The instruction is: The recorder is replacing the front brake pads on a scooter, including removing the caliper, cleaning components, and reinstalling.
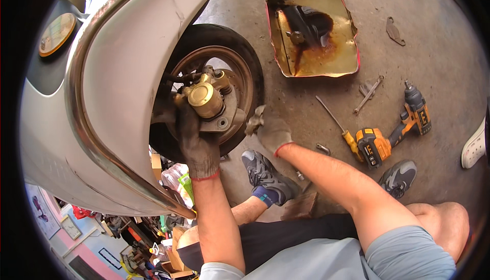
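Note:
A brake caliper (205, 99) with a brass-coloured round cylinder sits at the hub of a wheel (250, 66), under the pale car fender (122, 40). My left hand (194, 140), in a dirty grey knit glove, grips the caliper's left side; some fingertips are hidden behind it. To the right of the wheel is my right hand (274, 131), gloved alike. Its fingers are curled together around a small greyish piece (255, 121) that I cannot make out. This hand stays apart from the caliper.
An oil-stained metal tray (343, 60) holds a dark part. On the concrete lie a screwdriver (352, 141), a spanner (368, 95), a cordless impact wrench (403, 127) and a flat metal plate (394, 31). A wooden block (299, 206) is between my shoes. Clutter lies at lower left.

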`<control>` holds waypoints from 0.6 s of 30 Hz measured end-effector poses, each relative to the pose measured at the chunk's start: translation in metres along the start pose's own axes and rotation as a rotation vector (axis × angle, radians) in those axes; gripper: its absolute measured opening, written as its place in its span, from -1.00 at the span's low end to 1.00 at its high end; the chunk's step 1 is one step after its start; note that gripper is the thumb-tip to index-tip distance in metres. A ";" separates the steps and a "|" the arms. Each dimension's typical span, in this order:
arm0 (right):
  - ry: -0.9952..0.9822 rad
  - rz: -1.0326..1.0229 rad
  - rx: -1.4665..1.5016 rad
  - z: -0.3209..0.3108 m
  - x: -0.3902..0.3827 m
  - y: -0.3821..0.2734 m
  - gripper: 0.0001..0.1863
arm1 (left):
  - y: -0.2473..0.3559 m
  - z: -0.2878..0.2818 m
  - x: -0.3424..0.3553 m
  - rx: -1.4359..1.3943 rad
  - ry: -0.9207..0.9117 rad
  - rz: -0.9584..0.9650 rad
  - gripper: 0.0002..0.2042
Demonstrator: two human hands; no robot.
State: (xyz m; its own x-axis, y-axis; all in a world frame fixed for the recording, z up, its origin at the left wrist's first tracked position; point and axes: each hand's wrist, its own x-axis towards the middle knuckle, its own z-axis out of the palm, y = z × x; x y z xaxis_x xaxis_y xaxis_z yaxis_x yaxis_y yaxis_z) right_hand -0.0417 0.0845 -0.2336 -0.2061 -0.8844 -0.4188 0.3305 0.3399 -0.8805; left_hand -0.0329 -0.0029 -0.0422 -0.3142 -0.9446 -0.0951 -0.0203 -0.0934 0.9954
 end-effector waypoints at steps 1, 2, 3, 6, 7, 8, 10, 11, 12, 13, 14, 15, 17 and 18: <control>-0.009 -0.114 -0.008 -0.009 0.022 0.011 -0.66 | -0.002 0.003 0.001 -0.005 -0.009 0.002 -0.63; 0.000 -0.118 -0.009 -0.013 0.036 0.020 -0.66 | -0.003 0.007 0.000 0.036 -0.008 -0.022 -0.56; 0.226 -0.057 -0.098 -0.016 0.046 0.020 -0.66 | -0.005 0.007 -0.001 0.079 -0.003 -0.049 -0.49; 0.372 -0.028 -0.051 -0.025 0.072 0.017 -0.61 | -0.003 0.008 -0.002 0.069 -0.041 -0.045 -0.49; 0.284 -0.065 0.078 -0.027 0.078 0.015 -0.56 | -0.001 0.013 -0.004 0.017 0.036 -0.071 -0.49; 0.297 -0.065 0.082 -0.026 0.084 0.011 -0.56 | -0.001 0.012 -0.005 0.017 0.022 -0.074 -0.49; 0.239 0.230 0.054 -0.022 0.095 -0.004 -0.49 | -0.001 0.006 -0.005 0.008 0.049 -0.066 -0.47; 0.202 0.294 0.107 -0.029 0.100 -0.008 -0.46 | -0.003 0.006 -0.006 0.013 0.043 -0.079 -0.45; 0.191 0.282 0.122 -0.025 0.100 -0.022 -0.46 | 0.001 0.001 -0.007 0.029 0.043 -0.064 -0.45; 0.262 0.203 0.121 -0.026 0.101 -0.034 -0.47 | 0.000 -0.002 -0.007 0.051 0.041 -0.048 -0.45; 0.332 0.124 0.121 -0.026 0.103 -0.047 -0.48 | 0.000 -0.002 -0.008 0.072 0.040 -0.032 -0.45; 0.678 -0.016 -0.132 -0.019 0.108 -0.065 -0.60 | 0.000 0.007 -0.013 0.044 0.058 -0.062 -0.45; 0.584 -0.013 0.176 -0.031 0.111 -0.080 -0.64 | -0.005 0.007 -0.010 0.137 0.088 -0.059 -0.45; 0.472 0.008 0.472 -0.036 0.106 -0.098 -0.68 | -0.003 0.005 -0.010 0.194 0.085 -0.055 -0.45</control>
State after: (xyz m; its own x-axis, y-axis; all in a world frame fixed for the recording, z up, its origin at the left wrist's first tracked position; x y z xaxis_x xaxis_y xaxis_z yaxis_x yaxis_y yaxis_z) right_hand -0.1294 -0.0305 -0.1998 -0.5475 -0.6108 -0.5720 0.6793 0.0748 -0.7300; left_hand -0.0345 0.0089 -0.0438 -0.2260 -0.9637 -0.1420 -0.2202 -0.0915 0.9712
